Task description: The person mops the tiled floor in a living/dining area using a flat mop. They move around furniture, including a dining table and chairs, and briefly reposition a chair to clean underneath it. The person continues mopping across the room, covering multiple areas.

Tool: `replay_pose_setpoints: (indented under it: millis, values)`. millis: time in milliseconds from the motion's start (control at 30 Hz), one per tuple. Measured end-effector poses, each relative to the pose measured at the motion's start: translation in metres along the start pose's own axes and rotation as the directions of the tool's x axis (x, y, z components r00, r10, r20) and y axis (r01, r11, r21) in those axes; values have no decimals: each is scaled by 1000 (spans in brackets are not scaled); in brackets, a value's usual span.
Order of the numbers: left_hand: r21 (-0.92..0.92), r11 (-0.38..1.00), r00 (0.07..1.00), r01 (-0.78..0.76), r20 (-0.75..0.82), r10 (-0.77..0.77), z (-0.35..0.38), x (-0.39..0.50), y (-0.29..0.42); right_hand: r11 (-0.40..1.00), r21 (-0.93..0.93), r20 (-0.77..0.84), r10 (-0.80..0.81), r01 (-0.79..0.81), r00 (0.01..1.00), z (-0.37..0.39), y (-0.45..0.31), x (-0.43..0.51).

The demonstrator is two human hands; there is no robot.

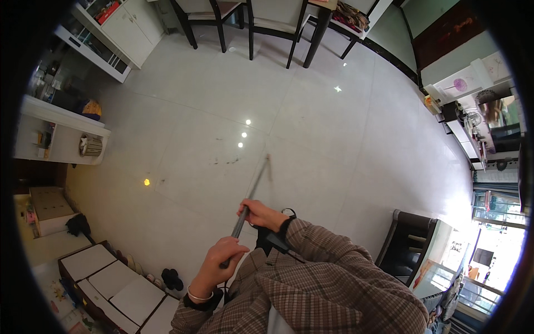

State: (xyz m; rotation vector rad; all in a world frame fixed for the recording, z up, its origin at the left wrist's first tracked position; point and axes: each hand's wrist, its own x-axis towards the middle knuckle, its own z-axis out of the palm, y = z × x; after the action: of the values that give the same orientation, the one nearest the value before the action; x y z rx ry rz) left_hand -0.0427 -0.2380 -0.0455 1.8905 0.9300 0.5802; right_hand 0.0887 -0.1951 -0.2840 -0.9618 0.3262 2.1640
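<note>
Both of my hands grip a long grey pole (pixel 257 183) that slants away from my body over the pale tiled floor (pixel 317 137). My left hand (pixel 222 256) is wrapped around the pole's near end, with a light bangle and a dark band at the wrist. Farther along the shaft, my right hand (pixel 258 213) is closed around it. A narrow, blurred pinkish-brown part (pixel 269 167) shows by the pole's far end; I cannot tell what kind of head it is. Dark smudges (pixel 235 160) mark the tiles left of that end.
Dark-framed chairs (pixel 275 25) and a table leg (pixel 318 39) stand ahead. To the left are a white cabinet (pixel 131 25) and a low shelf (pixel 71 144). Black slippers (pixel 172 279) lie beside a white-panelled shoe cabinet (pixel 121 277). A dark piece of furniture (pixel 406 240) is at right.
</note>
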Motion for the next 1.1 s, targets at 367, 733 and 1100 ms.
replay_pose_setpoints:
  millis: [367, 733, 1100]
  values:
    - [71, 996, 998, -50, 33, 48, 18, -7, 67, 998, -13, 169, 60, -58, 984, 41, 8, -51]
    - [-371, 911, 945, 179, 322, -54, 73, -5, -8, 990, 116, -254, -53, 84, 966, -117, 0, -101]
    - [-328, 935, 981, 131, 178, -75, 56, -5, -45, 970, -173, -69, -182, 168, 981, -128, 0, -55]
